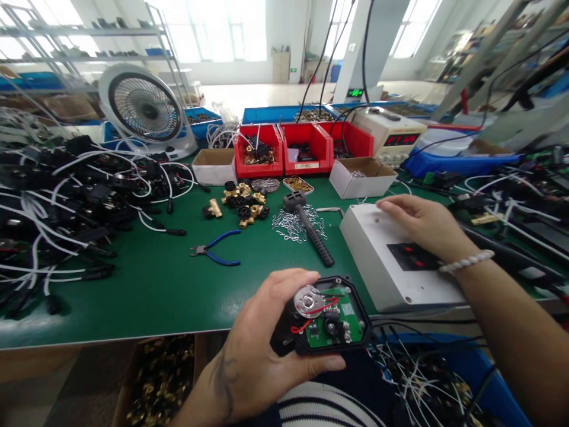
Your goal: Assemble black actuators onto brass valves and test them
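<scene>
In my left hand (267, 332) is an open black plastic housing (362, 302), gripped with the thumb at its near edge and the fingers round its far left side. Inside the housing show a green circuit board (347, 308), a round silver motor (308, 301) and red wires. My right hand (413, 222) rests on top of a pale grey box (377, 243), fingers stretched towards its far edge and partly hidden. Beside the wrist, a black panel (411, 257) with red parts is set into the box.
Blue-handled pliers (222, 249), a black hammer (311, 228) on scattered metal clips (288, 224), and brass fittings (249, 207) lie on the green table (155, 284). Red bins (306, 148) stand behind. Cabled parts (66, 201) heap at left; a blue crate (493, 379) sits below right.
</scene>
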Action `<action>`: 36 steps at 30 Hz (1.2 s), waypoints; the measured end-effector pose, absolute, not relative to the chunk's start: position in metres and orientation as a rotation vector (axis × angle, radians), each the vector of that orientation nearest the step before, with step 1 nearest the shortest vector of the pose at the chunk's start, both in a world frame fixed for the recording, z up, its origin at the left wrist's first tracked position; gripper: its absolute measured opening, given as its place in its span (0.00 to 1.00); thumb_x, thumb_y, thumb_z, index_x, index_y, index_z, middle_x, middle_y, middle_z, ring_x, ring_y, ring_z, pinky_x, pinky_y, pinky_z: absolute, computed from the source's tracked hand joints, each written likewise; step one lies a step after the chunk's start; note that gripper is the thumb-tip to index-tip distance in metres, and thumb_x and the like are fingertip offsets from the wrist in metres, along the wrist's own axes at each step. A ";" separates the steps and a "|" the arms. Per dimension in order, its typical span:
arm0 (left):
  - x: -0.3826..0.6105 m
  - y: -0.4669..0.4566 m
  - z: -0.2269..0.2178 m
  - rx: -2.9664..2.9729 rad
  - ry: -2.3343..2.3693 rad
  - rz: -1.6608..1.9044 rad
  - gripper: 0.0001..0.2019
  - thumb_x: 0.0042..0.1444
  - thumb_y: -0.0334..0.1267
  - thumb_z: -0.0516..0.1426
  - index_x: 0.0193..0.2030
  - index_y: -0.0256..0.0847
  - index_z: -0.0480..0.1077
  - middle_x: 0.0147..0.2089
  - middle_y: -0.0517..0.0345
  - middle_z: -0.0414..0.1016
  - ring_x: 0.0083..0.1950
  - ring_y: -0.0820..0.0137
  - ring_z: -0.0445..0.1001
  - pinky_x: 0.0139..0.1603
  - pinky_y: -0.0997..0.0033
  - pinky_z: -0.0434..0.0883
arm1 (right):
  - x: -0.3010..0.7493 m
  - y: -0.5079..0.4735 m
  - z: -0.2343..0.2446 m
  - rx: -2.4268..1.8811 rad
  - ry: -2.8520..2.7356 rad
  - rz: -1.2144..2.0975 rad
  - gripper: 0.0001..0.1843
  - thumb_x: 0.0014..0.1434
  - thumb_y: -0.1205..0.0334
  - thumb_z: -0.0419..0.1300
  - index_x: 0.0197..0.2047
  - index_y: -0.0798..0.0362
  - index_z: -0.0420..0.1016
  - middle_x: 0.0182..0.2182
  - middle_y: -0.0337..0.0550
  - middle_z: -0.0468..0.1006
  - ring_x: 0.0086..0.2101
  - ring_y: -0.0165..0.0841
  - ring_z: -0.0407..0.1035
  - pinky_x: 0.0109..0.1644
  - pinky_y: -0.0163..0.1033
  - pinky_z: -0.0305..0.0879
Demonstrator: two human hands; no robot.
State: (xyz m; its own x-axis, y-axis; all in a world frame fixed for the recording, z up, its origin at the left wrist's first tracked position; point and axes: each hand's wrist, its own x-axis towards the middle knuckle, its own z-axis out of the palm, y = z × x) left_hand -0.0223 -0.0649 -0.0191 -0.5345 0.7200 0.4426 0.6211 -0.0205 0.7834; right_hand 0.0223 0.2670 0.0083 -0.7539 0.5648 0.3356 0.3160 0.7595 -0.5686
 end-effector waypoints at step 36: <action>-0.245 -0.059 -0.047 0.686 3.090 0.841 0.14 0.64 0.42 0.59 0.52 0.36 0.70 0.50 0.51 0.74 0.47 0.64 0.76 0.48 0.56 0.76 | 0.036 0.110 -0.085 -0.279 -2.450 1.220 0.27 0.61 0.58 0.62 0.61 0.59 0.70 0.58 0.58 0.73 0.58 0.49 0.66 0.65 0.61 0.59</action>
State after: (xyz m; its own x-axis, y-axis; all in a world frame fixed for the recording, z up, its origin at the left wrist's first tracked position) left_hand -0.2450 -0.0589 -0.0474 -0.9038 0.3592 0.2325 0.4275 0.7816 0.4543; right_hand 0.0358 0.1101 -0.0850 -0.9050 0.3427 0.2521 0.0053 0.6016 -0.7988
